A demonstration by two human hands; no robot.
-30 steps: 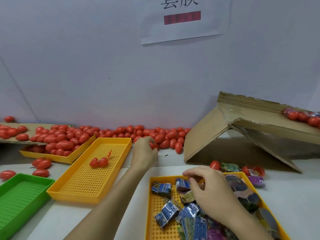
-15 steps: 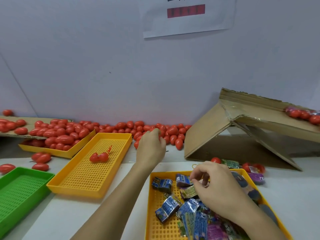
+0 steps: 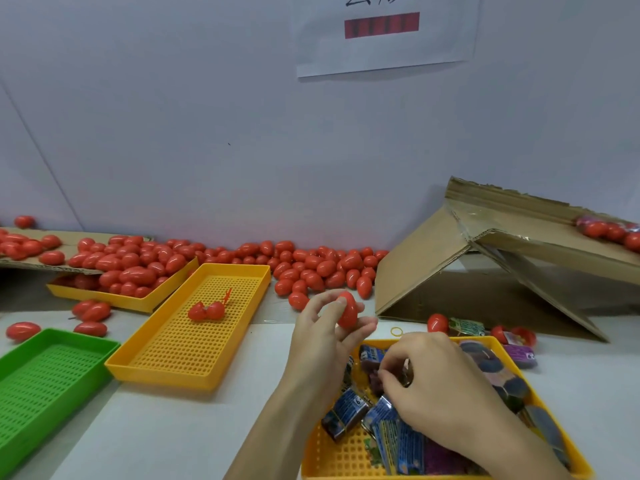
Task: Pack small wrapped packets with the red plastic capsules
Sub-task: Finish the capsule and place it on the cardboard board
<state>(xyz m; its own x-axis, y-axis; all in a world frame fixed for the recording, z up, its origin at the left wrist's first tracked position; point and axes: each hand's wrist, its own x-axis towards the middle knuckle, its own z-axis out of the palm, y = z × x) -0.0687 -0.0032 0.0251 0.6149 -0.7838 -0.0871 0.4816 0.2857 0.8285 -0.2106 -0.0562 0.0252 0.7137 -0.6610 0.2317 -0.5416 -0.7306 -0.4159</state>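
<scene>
My left hand point(image 3: 322, 336) holds a red plastic capsule point(image 3: 347, 309) between thumb and fingers, lifted just above the far edge of the yellow packet tray point(image 3: 346, 459). My right hand point(image 3: 440, 389) is down in that tray, fingers curled and pinching a small wrapped packet point(image 3: 375, 377). Several blue and purple packets point(image 3: 346, 412) lie loose around it. A long heap of red capsules point(image 3: 311, 268) runs along the wall behind.
An opened capsule point(image 3: 206, 310) lies in the middle yellow mesh tray point(image 3: 194, 341). A green tray point(image 3: 41, 382) sits at left, a capsule-filled yellow tray point(image 3: 114, 299) behind it. A folded cardboard box point(image 3: 485, 271) stands at right, with loose capsules and packets point(image 3: 467, 327) before it.
My left hand drew back from the capsule heap toward me with one capsule in its fingers. My right hand stayed in the packet tray, closing on a packet.
</scene>
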